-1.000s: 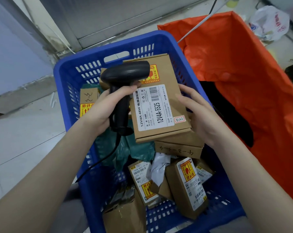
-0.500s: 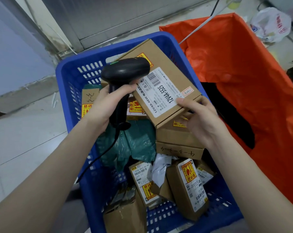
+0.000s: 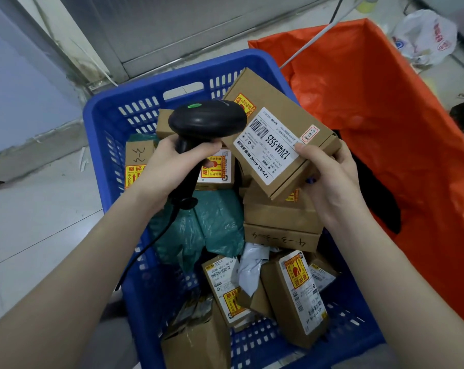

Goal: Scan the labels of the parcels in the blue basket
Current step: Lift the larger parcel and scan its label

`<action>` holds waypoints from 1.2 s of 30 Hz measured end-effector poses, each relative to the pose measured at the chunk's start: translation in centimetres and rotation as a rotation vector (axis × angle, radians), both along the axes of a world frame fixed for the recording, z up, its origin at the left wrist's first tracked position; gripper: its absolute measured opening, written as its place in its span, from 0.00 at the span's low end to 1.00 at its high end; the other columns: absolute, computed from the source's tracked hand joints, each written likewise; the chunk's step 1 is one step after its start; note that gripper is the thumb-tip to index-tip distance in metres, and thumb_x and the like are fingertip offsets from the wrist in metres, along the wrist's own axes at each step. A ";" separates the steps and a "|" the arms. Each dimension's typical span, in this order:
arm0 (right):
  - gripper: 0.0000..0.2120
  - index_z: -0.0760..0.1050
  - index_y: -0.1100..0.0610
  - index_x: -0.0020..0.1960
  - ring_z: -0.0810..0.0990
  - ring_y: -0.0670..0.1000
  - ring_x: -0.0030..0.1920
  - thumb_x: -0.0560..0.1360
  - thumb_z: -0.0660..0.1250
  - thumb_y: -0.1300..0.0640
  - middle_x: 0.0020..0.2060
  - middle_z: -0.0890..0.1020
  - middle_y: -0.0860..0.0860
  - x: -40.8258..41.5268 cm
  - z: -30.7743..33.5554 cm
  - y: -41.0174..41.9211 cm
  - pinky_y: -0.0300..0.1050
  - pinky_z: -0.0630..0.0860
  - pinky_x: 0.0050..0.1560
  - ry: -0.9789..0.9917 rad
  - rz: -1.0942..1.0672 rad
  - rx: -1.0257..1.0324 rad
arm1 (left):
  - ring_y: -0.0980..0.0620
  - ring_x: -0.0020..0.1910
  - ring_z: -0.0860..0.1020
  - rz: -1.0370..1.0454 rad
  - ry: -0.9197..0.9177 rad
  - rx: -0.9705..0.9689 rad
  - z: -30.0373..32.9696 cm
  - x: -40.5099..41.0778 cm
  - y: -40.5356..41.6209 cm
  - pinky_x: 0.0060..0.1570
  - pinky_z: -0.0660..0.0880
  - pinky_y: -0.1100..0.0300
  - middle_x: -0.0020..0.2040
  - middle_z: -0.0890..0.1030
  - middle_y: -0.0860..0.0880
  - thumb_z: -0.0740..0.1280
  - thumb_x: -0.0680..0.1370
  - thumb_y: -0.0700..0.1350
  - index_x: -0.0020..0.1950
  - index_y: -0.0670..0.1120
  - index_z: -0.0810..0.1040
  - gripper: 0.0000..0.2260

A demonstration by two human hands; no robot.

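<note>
My left hand [image 3: 169, 169] grips the handle of a black barcode scanner [image 3: 207, 121], whose head shows a green light and sits against the left edge of a flat brown parcel [image 3: 276, 113]. My right hand [image 3: 329, 179] holds that parcel by its lower right corner, tilted over the blue basket [image 3: 105, 115]. Its white label [image 3: 273, 145] with a barcode faces up. Below lie several more brown parcels [image 3: 281, 217] and a green plastic mailer [image 3: 207, 225].
An orange bag [image 3: 385, 129] stands open right of the basket, with something dark inside. A white plastic bag [image 3: 425, 35] lies on the floor at the back right. The scanner's black cable [image 3: 145, 251] hangs over the basket's left wall. Tiled floor stretches left.
My right hand has turned the held parcel clockwise and shifted it right, toward the orange bag. The scanner stays in my left hand, almost where it was.
</note>
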State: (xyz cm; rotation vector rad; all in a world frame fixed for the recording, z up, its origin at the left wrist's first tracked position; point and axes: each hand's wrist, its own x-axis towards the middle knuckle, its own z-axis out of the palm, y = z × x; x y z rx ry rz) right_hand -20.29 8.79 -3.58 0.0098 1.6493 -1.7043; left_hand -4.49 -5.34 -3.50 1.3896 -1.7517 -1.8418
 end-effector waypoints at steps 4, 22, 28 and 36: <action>0.13 0.72 0.55 0.53 0.82 0.52 0.50 0.71 0.71 0.64 0.52 0.81 0.54 0.1 -0.1 0.0 0.55 0.79 0.54 0.067 -0.004 0.015 | 0.61 0.33 0.78 -0.068 -0.048 -0.045 0.0 0.0 0.3 0.43 0.71 0.62 0.41 0.81 0.52 0.71 0.73 0.49 0.51 0.48 0.80 0.09; 0.15 0.72 0.51 0.51 0.81 0.56 0.57 0.70 0.73 0.62 0.53 0.81 0.53 0.1 -0.3 0.0 0.60 0.79 0.56 0.228 0.018 0.059 | 0.60 0.30 0.77 -0.080 -0.050 -0.046 0.2 -0.1 0.5 0.43 0.71 0.60 0.37 0.80 0.53 0.70 0.74 0.48 0.44 0.49 0.79 0.04; 0.14 0.72 0.51 0.51 0.81 0.56 0.56 0.70 0.73 0.61 0.53 0.81 0.53 0.1 -0.3 0.1 0.60 0.79 0.55 0.234 0.031 0.056 | 0.60 0.30 0.77 -0.088 -0.045 -0.045 0.3 -0.1 0.5 0.45 0.71 0.59 0.38 0.80 0.52 0.70 0.74 0.48 0.45 0.49 0.79 0.04; 0.15 0.72 0.50 0.50 0.81 0.57 0.57 0.70 0.73 0.61 0.55 0.81 0.55 0.1 -0.4 0.1 0.61 0.78 0.56 0.244 0.032 0.060 | 0.61 0.29 0.77 -0.090 -0.056 -0.041 0.3 -0.1 0.5 0.43 0.71 0.60 0.37 0.80 0.52 0.70 0.74 0.48 0.44 0.48 0.79 0.04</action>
